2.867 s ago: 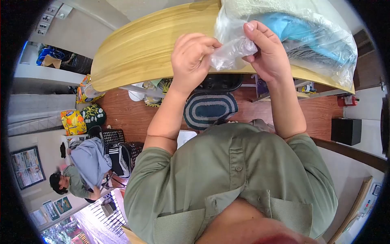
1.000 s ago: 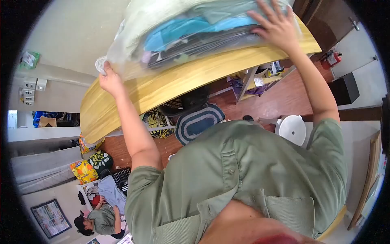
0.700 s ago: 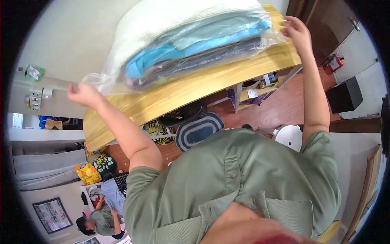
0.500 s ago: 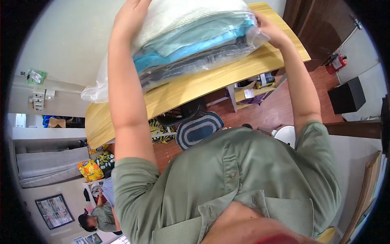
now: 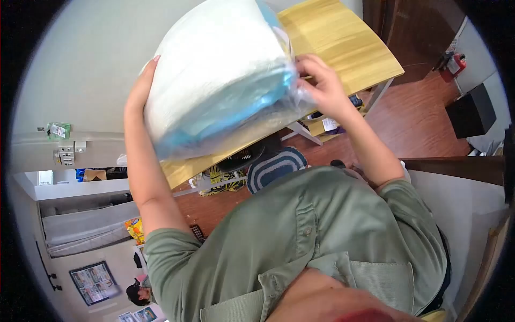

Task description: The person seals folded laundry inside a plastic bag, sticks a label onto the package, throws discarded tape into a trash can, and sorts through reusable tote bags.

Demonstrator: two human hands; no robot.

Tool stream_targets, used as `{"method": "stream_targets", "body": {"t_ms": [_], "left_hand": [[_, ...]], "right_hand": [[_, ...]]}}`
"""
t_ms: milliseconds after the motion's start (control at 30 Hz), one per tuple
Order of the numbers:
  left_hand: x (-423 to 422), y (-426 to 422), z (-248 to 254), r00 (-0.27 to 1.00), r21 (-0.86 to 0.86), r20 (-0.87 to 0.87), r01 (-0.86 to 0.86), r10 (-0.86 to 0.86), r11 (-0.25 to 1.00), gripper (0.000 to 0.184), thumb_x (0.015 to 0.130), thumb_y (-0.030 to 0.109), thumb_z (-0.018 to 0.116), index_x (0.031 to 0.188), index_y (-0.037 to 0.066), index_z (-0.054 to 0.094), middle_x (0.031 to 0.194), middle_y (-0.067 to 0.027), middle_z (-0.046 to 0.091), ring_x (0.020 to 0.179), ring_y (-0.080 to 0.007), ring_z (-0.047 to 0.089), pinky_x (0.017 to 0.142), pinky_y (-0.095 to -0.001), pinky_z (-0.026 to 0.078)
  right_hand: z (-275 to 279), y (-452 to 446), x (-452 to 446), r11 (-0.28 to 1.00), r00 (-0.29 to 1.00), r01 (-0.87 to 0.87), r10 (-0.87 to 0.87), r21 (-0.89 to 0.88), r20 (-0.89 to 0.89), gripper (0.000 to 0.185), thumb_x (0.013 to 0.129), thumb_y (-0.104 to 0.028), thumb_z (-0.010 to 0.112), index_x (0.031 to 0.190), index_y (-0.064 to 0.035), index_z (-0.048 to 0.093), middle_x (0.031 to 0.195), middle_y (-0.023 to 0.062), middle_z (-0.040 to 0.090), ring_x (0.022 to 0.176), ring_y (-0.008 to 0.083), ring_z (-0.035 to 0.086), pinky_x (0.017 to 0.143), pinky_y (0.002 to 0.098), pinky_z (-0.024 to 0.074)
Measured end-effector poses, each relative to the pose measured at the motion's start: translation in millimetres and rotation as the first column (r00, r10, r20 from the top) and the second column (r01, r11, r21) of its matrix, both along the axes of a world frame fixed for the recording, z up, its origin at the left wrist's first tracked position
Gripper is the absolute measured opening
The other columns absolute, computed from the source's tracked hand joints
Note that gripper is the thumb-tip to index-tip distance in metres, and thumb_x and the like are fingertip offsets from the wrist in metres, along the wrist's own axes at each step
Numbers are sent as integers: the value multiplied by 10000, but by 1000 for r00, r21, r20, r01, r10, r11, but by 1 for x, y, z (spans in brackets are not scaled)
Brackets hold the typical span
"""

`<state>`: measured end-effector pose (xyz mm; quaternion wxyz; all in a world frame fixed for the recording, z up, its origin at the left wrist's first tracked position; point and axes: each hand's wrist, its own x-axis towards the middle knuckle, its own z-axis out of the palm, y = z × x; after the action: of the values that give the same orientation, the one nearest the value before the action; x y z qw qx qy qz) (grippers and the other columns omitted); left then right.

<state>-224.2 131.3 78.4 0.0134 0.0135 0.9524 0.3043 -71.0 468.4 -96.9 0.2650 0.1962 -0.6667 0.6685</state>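
A bulky stack of folded cloth (image 5: 220,70), white on top with light green and bright blue layers under it, is tilted up over the wooden table. Clear plastic (image 5: 292,102) wraps its lower front and right end. Against the stack's left side presses my left hand (image 5: 140,88), its fingers gripping the edge. At the right end, my right hand (image 5: 322,86) has its fingers curled on the plastic, partly hidden by it. The stack's lower part is blurred by motion.
The yellow wooden table (image 5: 354,43) stands against the wall. Under it are a dark basket (image 5: 249,153) and a shelf with small boxes. An oval rug (image 5: 276,166) lies on the floor. A black box (image 5: 472,110) and fire extinguisher (image 5: 456,63) are right; another person (image 5: 140,292) is far left.
The stack has tilted up and shifted left, its white top now facing me more. My right hand has moved left and down with the stack's right end, baring more of the table.
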Motion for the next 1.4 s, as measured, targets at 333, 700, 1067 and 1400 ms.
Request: {"method": "stream_targets", "body": {"t_ms": [333,700,1067,1400], "left_hand": [[127,212,24,381,-639,-224,638,-897,431,161,779,115,608,916,36,631,928,-95,624,877,-255,599,694,-325,467],[120,264,-27,492,-982,28,178,-870,69,181,672,226,663,715,51,642,697,-112,610,611,-252,625,541,-336,494],[102,272,-20,409,-862,352,492,-842,-121,123,653,164,615,643,53,666,653,-145,634,613,-271,645,530,-353,503],[89,227,4,55,-524,28,851,-998,32,113,593,43,589,691,30,645,696,-133,580,708,-322,580,622,-400,464]], "right_hand": [[0,6,15,966,953,-152,199,-208,229,188,865,-173,602,780,-15,549,624,-35,469,597,40,416,518,214,353],[-1,-5,27,968,984,127,-96,-219,147,145,834,-93,580,760,13,513,640,84,510,581,150,469,532,287,389],[-9,-24,-6,945,975,200,-166,-260,145,270,764,-124,625,969,29,540,762,118,616,641,190,569,611,309,461],[2,-39,2,856,848,488,-511,-171,-138,159,645,106,517,734,-26,514,676,93,443,576,206,458,526,283,390]]}}
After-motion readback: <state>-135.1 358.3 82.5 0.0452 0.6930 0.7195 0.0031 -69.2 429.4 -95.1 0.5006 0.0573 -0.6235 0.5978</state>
